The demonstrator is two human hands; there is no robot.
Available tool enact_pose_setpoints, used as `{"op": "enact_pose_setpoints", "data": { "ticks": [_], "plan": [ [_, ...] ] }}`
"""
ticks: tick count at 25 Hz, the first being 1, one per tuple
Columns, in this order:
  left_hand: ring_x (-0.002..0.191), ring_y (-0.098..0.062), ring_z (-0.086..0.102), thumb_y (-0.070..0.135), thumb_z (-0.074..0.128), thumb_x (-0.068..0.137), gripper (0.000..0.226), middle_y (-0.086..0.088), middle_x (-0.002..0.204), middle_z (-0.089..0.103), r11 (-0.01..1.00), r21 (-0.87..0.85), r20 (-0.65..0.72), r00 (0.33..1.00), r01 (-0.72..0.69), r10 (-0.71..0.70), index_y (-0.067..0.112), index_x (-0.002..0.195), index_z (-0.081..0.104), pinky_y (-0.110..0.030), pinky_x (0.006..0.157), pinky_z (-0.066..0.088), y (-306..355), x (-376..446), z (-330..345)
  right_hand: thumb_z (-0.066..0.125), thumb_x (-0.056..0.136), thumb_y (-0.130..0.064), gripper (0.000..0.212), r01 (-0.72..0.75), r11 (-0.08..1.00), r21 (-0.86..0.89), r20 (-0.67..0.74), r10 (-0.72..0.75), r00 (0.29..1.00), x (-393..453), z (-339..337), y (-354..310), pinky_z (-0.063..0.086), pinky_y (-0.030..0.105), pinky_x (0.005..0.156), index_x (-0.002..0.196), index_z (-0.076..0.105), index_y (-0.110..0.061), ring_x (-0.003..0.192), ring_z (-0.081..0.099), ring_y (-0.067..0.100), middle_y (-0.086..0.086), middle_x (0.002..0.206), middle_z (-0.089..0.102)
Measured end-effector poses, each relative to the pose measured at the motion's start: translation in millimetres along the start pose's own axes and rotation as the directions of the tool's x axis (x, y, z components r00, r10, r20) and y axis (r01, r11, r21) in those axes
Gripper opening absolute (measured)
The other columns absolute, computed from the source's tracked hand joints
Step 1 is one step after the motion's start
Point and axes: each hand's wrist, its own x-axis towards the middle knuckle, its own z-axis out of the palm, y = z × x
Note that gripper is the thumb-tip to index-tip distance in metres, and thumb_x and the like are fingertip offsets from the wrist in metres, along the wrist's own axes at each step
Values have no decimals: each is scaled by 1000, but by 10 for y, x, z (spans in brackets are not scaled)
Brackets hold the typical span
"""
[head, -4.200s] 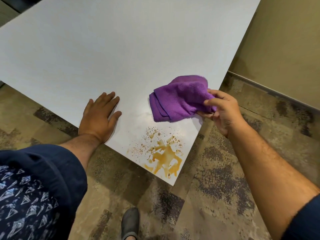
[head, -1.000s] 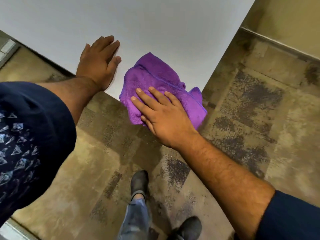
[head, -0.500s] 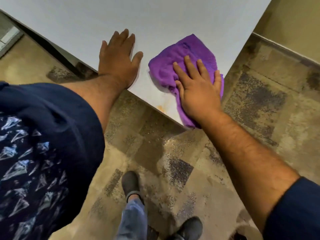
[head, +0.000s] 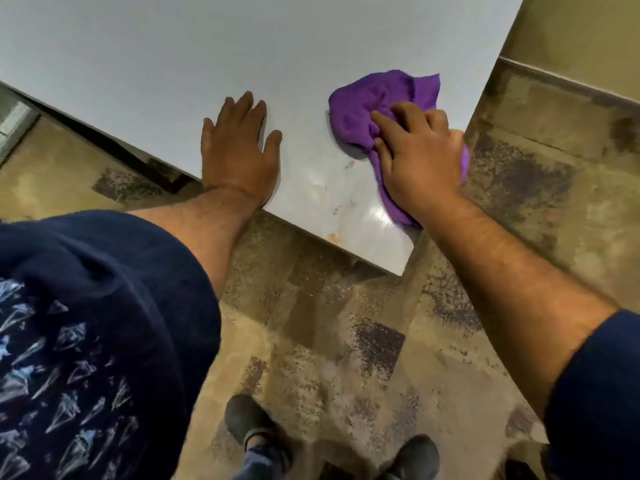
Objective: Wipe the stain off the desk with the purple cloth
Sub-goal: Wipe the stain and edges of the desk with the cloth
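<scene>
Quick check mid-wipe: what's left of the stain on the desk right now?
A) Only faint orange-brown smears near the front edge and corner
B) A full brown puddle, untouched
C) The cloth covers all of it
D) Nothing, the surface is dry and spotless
A: faint orange-brown smears remain on the desk near its front edge, beside the purple cloth under the right hand.

Views: one only, head-worn, wide-angle.
Position: above the near corner of the desk (head: 398, 261), close over it.
Facing: forward and steeply down, past the desk edge to the carpet (head: 329, 341) and shoes (head: 247, 420) below.
Overlap: none, single view.
</scene>
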Motion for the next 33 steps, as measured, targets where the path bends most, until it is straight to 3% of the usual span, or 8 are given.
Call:
{"op": "enact_pose_setpoints", "data": {
  "ticks": [5,11,15,19,22,27,29,33],
  "plan": [
    [164,-25,21,20,37,110,50,-3,173,34,999,-41,-22,1000,-12,11,19,160,45,-50,132,5,-22,7,16,53,106,-42,45,129,992,11,8,-129,992,-682,38,-394,42,43,91,151,54,-36,129,53,30,-7,156,54],
    [160,-27,28,18,38,109,45,-5,168,41,999,-3,-40,998,-43,42,17,152,53,-53,130,12,-34,20,4,58,107,-39,37,189,978,93,-69,-183,981,-1387,-63,-310,44,43,88,143,65,-37,121,62,28,-15,150,63],
    [161,-26,27,22,37,111,45,-3,169,40,999,-9,-47,998,-43,42,20,154,51,-52,131,11,-50,15,16,61,106,-34,33,51,990,130,-126,-35,991,-1608,-141,-200,43,41,88,137,71,-31,117,63,30,-13,145,67],
    [160,-25,30,23,37,111,44,-3,166,44,998,-7,-73,995,-62,61,20,152,55,-53,130,11,-65,17,46,59,105,-32,36,-219,945,243,-82,245,966,-1325,-119,-463,38,43,104,139,70,-32,134,54,25,-12,148,65],
    [161,-25,29,23,37,111,44,-1,166,45,999,-29,-78,996,-46,44,22,151,56,-52,131,10,-80,19,52,56,106,-31,38,-299,927,228,-69,321,944,-924,-58,-605,34,47,114,142,66,-34,146,48,25,-11,154,60],
    [161,-25,29,20,38,111,44,-1,166,46,998,-31,-90,995,-49,46,23,151,57,-51,132,10,-64,5,65,50,109,-20,47,-291,949,120,16,291,956,-366,-21,-656,34,50,118,153,54,-36,152,40,29,-9,165,48],
    [160,-25,29,22,37,112,43,-1,166,46,998,-40,-85,996,-42,38,23,150,57,-52,132,10,-71,13,61,54,107,-18,48,-284,943,174,40,281,959,-405,-41,-786,37,51,119,152,55,-35,150,42,27,-9,163,49],
    [158,-27,34,26,37,112,41,-3,162,51,997,-63,-82,996,-43,38,21,143,62,-55,129,15,-82,39,50,70,97,-11,51,-24,970,242,69,8,998,-911,-24,-1089,50,51,108,146,65,-25,138,56,31,-4,156,59]
  ]
}}
